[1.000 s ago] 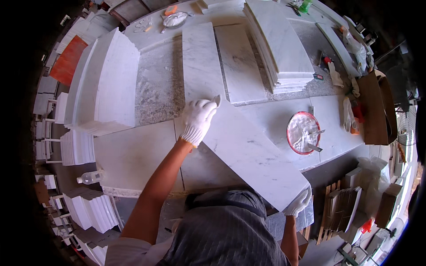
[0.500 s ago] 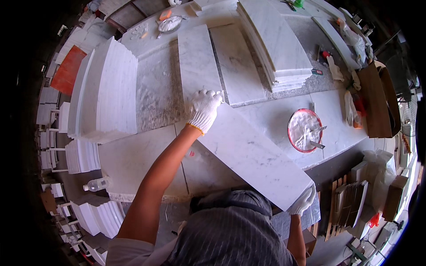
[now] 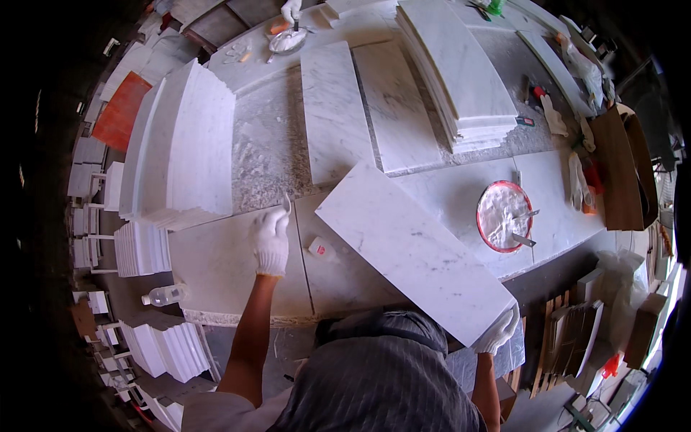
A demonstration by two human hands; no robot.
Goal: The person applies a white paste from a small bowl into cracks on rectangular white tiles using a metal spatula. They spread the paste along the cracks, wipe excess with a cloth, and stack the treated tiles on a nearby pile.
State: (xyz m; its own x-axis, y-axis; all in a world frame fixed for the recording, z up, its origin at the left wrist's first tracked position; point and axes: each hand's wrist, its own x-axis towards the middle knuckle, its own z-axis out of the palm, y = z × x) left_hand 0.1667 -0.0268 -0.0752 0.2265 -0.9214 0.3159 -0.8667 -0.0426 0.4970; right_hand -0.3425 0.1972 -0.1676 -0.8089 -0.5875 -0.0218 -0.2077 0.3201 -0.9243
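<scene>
A white, grey-veined marble slab point(image 3: 417, 252) lies slantwise across the front of the worktable, its near right end reaching past the edge. My right hand point(image 3: 498, 333), in a white knit glove, grips that end corner. My left hand point(image 3: 270, 241), gloved alike, is off the slab, over the table to its left. Its fingers are curled, with a thin pale tip sticking up from them; I cannot make out what it is. Between hand and slab lies a small white object with a red mark point(image 3: 322, 248). Two more marble slabs point(image 3: 337, 115) point(image 3: 398, 104) lie beyond.
Slab stacks stand at left point(image 3: 180, 144) and far right point(image 3: 468, 79). A red-rimmed bowl of white paste point(image 3: 504, 216) with two scrapers sits right. At the back, another person's gloved hand point(image 3: 291, 10) holds a tool over a paste bowl point(image 3: 288, 42). A clear bottle point(image 3: 164, 295) lies left.
My left hand has let go of the slab's far end and moved left and nearer. The small white object now shows fully. Another person's hand has come to the back bowl.
</scene>
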